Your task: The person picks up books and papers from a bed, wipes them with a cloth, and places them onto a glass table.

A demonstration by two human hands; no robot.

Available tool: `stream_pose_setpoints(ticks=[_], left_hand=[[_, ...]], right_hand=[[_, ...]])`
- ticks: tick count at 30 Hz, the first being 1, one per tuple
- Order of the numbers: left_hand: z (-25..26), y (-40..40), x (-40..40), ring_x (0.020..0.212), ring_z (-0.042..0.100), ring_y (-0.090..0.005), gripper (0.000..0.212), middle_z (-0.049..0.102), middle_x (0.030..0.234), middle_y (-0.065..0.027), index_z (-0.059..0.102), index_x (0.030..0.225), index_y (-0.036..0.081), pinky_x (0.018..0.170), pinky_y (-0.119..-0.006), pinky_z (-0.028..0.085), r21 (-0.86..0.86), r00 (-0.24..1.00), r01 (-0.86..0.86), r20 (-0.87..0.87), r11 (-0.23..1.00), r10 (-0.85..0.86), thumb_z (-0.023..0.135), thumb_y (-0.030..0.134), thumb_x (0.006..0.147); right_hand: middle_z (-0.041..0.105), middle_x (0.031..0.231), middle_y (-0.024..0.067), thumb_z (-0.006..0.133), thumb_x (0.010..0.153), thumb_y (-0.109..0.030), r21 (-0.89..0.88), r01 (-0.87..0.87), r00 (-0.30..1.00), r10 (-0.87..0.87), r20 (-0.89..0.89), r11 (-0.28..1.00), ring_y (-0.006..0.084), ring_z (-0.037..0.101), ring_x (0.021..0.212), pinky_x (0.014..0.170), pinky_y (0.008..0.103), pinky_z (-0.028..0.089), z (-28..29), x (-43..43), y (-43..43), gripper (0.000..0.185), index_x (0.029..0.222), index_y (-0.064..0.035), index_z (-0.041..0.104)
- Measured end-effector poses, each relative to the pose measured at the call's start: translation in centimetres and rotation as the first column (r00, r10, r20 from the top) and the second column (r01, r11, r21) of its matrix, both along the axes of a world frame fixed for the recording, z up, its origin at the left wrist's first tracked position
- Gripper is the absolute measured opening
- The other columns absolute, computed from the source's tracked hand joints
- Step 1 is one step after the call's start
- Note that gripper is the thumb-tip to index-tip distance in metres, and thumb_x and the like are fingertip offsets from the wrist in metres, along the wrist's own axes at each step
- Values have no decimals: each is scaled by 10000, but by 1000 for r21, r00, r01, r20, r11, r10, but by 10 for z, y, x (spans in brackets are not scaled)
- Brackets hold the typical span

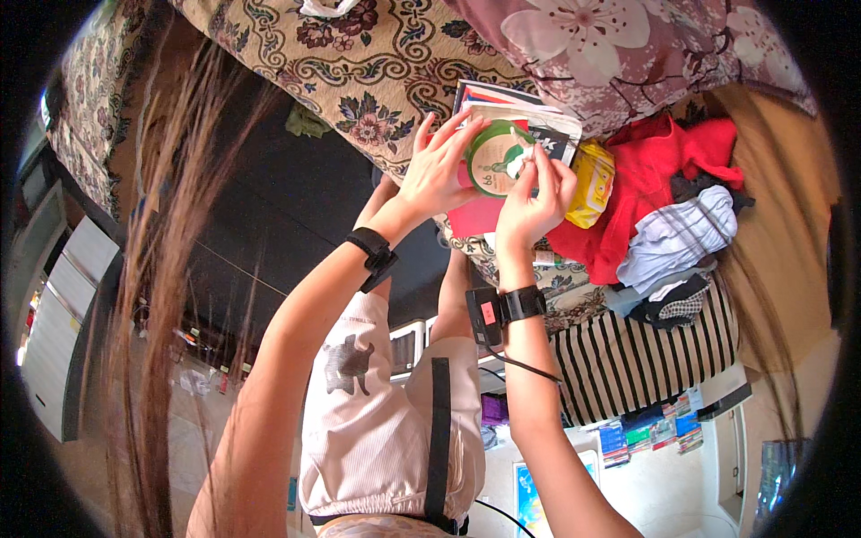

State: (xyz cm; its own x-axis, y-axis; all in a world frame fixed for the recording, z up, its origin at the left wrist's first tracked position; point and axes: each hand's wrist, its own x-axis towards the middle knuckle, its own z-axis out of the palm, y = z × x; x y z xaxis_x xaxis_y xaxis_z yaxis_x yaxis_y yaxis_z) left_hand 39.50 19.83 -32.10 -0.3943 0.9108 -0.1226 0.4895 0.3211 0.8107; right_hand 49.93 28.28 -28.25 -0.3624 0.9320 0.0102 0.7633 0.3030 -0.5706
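A round green jar [485, 161] with a cream, printed lid label sits over a small pile of books [562, 121]. My left hand [434, 165] grips the jar along its left side, fingers spread around the rim. Between the fingertips of my right hand [538, 205] is a small white wad [519, 163], perhaps tissue, pressed against or held just above the lid; contact cannot be made out. Under the hands lies a pink-red sheet or book cover [474, 216]. My right fingers hide part of the lid.
To the right are a yellow plastic packet [593, 185], a red garment [639, 175] and folded white clothing [683, 232]. Patterned fabric [383, 81] covers the surface beneath. A floral pillow or quilt [605, 47] lies beyond. A cable [521, 366] hangs from my right wrist device.
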Motion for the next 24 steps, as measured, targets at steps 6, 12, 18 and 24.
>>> stream_pose_setpoints(ticks=[6,12,18,24], left_hand=[[-5,-5,-2,1255,327,-182,866,444,1277,-51,375,1278,100,1052,-443,147,24,999,-26,32,999,25,763,272,523],[-11,-6,5,1207,395,-189,735,474,1251,-59,389,1239,47,1043,-422,170,63,994,-103,-24,993,104,707,236,604],[-15,-8,6,1201,400,-187,792,488,1241,-51,338,1276,55,1035,-415,189,135,990,-134,-18,982,137,710,227,599],[-19,-13,5,1186,407,-186,846,462,1266,-50,312,1297,57,1026,-407,206,124,995,-73,-58,990,80,721,232,578]], right_hand=[[510,980,90,600,781,-57,80,-174,983,168,70,982,236,499,893,744,335,436,1,-17,-4,275,1055,-37,602],[525,1004,62,625,729,-37,104,-299,954,297,32,949,264,482,936,803,359,429,-11,-22,-13,291,1020,-56,620],[559,942,24,629,684,-7,152,-515,856,513,55,843,233,513,881,792,343,440,-13,-3,-14,298,969,-91,645],[582,929,6,638,670,-9,146,-680,732,676,87,718,191,526,874,768,309,455,-8,27,-13,258,911,-98,652]])
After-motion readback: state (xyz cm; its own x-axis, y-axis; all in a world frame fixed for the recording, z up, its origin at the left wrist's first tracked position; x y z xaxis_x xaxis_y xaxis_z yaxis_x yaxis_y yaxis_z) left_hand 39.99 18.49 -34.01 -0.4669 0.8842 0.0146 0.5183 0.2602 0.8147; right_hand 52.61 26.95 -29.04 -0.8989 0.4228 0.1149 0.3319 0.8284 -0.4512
